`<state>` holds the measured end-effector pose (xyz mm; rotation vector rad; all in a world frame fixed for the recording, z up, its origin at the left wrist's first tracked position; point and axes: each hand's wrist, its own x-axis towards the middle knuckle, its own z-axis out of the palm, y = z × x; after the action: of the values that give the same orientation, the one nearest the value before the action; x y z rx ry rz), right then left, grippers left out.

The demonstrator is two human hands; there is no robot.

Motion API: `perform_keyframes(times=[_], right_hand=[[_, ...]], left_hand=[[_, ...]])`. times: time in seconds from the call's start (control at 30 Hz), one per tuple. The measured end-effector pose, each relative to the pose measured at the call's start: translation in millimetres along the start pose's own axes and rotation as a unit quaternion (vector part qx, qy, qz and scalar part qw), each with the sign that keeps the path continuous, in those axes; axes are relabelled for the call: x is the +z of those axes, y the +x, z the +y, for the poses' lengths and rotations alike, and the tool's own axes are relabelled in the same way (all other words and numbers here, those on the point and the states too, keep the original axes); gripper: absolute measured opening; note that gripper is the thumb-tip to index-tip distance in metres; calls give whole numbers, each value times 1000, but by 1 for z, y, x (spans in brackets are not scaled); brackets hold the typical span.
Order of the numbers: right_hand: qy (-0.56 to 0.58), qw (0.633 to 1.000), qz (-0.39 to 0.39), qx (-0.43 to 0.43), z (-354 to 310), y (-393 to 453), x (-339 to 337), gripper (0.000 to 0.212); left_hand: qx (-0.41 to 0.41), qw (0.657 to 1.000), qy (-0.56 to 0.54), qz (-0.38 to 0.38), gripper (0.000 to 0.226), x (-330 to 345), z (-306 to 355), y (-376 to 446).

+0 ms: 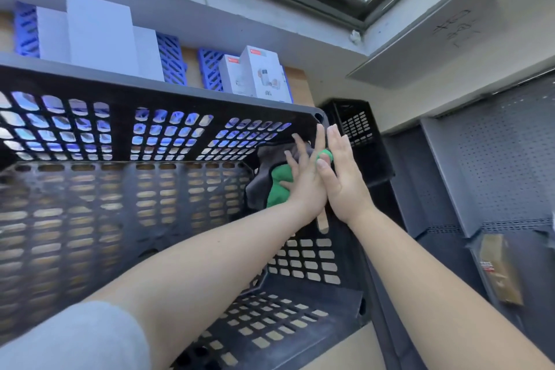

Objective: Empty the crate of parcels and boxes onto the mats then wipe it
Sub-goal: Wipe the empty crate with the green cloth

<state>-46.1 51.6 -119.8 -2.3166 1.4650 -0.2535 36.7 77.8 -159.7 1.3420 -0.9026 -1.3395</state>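
Step in hand: wiping. The black perforated plastic crate [126,189] holds no parcels or boxes; it stands on the wooden surface [297,84] with its inside open to the camera. The white cardboard boxes [99,33] and the printed white product boxes [258,75] stand beyond its far rim on the blue slotted plastic mats [171,57], so the emptying step appears complete.

Left hand [303,180]: reaches inside the crate at its right-hand end wall. Its grip is wide open, fingers straight and spread, palm pressing a green and grey cloth [277,186] flat against the inner face of that wall near the far corner. Nothing is clasped; the cloth is held by pressure alone.

Right hand [342,171]: open likewise, fingers straight and together, laid flat against the outer side of the same wall opposite the left hand. It seems to brace the wall. A small piece of green shows between the two hands at the rim.

Next move, as judged: the cloth needs to travel along this wall and then over the other walls and the floor of the crate, with steady counter-pressure so the crate does not slide on the surface.
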Motion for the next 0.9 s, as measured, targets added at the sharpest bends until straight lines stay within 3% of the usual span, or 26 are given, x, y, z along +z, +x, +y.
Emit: perform_keyframes(times=[0.13, 0.23, 0.33, 0.43, 0.6, 0.73, 0.83, 0.9], right_hand=[[50, 999, 9, -14, 1, -2, 1, 79], [74, 997, 19, -13, 4, -2, 2, 72], [89, 995, 23, -22, 6, -3, 2, 62], [107, 994, 19, -24, 6, -2, 3, 51], [129, 991, 22, -30, 10, 0, 6, 48], [150, 988, 23, -27, 8, -1, 6, 51], [144, 989, 23, -25, 7, -1, 6, 49], [132, 990, 25, -28, 8, -2, 6, 50]], left_hand=[[39, 999, -27, -15, 59, 1, -6, -6], [8, 988, -149, 38, 63, 5, -6, -4], [14, 974, -216, 65, 42, 7, -8, -7], [21, 989, -109, 100, 67, 7, -24, -6], [-164, 983, 20, 86, 89, -2, -45, 7], [-148, 988, 20, 32, 81, -5, -59, 23], [-121, 991, 43, 49, 74, 0, -62, 22], [-105, 991, 40, 70, 82, 2, -61, 16]])
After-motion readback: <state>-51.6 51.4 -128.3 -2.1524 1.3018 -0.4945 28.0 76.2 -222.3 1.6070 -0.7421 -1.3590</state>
